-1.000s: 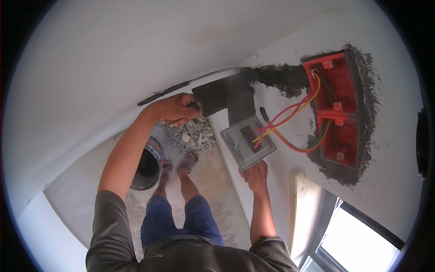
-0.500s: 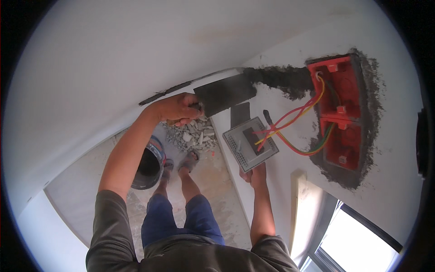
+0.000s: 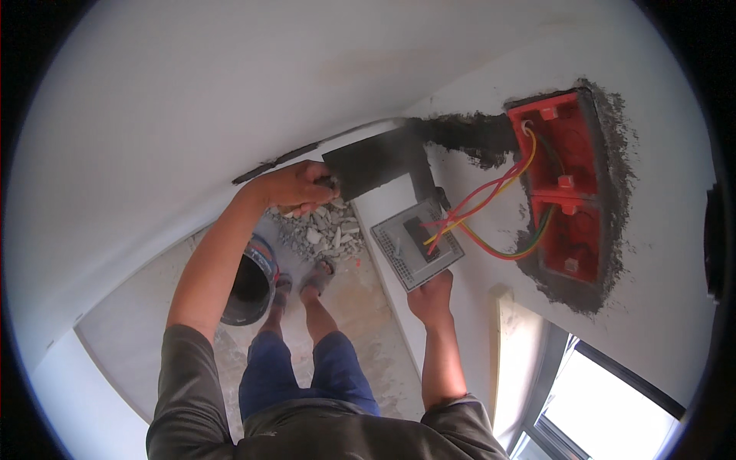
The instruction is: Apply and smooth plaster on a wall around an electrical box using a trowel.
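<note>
My left hand [image 3: 303,188] is closed around the handle of a flat, rectangular plastering trowel [image 3: 368,165] with a dark, mortar-coated face. My right hand [image 3: 432,295] is below a grey square electrical panel [image 3: 399,253], which hides its fingers. Beyond this panel, a narrow dark trowel blade [image 3: 422,169] meets the right end of the left trowel; its handle is hidden. Red and yellow wires [image 3: 491,188] run from the panel to two red junction boxes [image 3: 563,146] set in the wall. Dark mortar [image 3: 471,134] fills a channel leading to the boxes.
Broken rubble [image 3: 330,230] lies on the floor along the wall beyond my feet. A dark bucket [image 3: 249,287] stands left of my legs. A window [image 3: 606,391] is at the lower right, beside a pale wall edge [image 3: 502,337].
The narrow blade has moved up against the left trowel, and my right hand has shifted slightly. My left hand keeps its grip. The whole view has drifted a little, moving the boxes left.
</note>
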A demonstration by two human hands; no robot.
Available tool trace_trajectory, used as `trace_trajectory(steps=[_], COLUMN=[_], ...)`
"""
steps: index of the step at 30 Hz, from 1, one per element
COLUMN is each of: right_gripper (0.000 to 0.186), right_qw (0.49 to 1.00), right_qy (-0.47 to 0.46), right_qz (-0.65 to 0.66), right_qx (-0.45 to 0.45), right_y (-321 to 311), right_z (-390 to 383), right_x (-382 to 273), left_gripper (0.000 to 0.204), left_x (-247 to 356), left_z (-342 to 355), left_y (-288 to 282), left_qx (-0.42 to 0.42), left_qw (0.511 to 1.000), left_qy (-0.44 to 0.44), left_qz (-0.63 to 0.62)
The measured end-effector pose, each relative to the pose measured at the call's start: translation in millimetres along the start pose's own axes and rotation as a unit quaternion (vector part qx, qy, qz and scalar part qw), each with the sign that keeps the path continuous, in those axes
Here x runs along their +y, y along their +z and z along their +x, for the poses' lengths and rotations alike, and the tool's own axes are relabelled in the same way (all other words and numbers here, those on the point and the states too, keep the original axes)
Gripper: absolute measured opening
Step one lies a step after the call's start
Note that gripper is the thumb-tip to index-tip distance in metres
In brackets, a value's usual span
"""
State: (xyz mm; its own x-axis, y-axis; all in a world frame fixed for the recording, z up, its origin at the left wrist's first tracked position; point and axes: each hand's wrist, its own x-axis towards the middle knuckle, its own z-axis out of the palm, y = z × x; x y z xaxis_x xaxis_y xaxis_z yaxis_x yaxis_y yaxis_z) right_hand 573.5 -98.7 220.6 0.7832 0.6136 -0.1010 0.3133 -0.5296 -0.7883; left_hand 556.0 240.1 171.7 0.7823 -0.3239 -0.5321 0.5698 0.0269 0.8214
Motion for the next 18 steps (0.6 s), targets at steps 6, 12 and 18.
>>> trace_trajectory(steps=[6,12,18], right_gripper=[0.032,0.033,0.027], right_qw=[0.990,0.992,0.984], right_qy=[-0.065,0.011,-0.024], right_qz=[-0.107,-0.101,-0.125], right_qx=[0.057,0.071,0.126], right_y=[4.8,0.6,0.4], right_z=[23.4,27.3,15.0], right_x=[-31.5,-32.0,-29.6], left_gripper=[0.022,0.022,0.023], left_x=[-10.4,-6.2,-2.2], left_z=[-0.3,0.8,-0.9], left_y=[-6.2,-3.9,-3.3], left_qx=[-0.005,-0.003,-0.010], left_qw=[1.000,0.999,1.000], left_qy=[0.003,-0.012,0.016], left_qz=[0.017,0.032,0.025])
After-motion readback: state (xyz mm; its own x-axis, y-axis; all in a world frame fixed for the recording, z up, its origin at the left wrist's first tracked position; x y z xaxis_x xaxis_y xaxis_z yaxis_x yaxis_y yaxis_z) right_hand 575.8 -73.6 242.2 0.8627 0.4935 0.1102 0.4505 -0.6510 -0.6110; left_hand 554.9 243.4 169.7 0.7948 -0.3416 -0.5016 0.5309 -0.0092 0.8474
